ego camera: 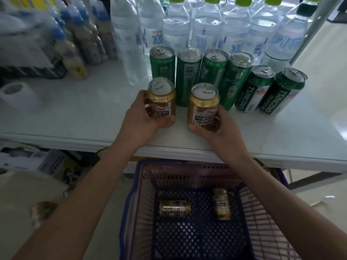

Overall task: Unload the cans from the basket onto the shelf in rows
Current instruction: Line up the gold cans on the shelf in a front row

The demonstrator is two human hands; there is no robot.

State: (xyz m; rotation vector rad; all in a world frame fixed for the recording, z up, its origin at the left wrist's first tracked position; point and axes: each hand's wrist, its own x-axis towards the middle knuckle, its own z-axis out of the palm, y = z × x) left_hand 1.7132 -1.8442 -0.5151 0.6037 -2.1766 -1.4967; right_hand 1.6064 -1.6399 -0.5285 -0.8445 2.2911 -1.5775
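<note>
Shelf (78, 117): white, flat top, front edge running across the view just above the basket. Bare room to the left of the hands, and a narrower bare strip to the right, in front of the Tsingtao cans.

Left hand (139, 121): fingers wrapped around the left gold can (161, 102), upright, at or just above the shelf surface; contact with the shelf cannot be told.

Right hand (218, 131): fingers closed around the right gold can (203, 106), upright, thumb at its base near the shelf's front edge. A gap separates the two held cans.

Green cans (188, 76): four tall ones in a row directly behind the held cans, standing side by side and touching or nearly so.

Tsingtao cans (270, 91): two, green and white, continuing the row to the right, standing close together.

Water bottles (176, 25): clear, green caps, ranked behind the cans along the back of the shelf.

Blue-capped bottles (78, 34): blurred, back left of the shelf.

Paper roll (17, 95): white, on the shelf's left part, well apart from the cans.

Basket (131, 194): blue and pink mesh, below the shelf's front edge. Two gold cans lie on their sides on its floor, apart from each other: one left (174, 208), one right (221, 203). The rest of the floor is open.

Post (308, 30): pale, slanted, at the shelf's right rear.
</note>
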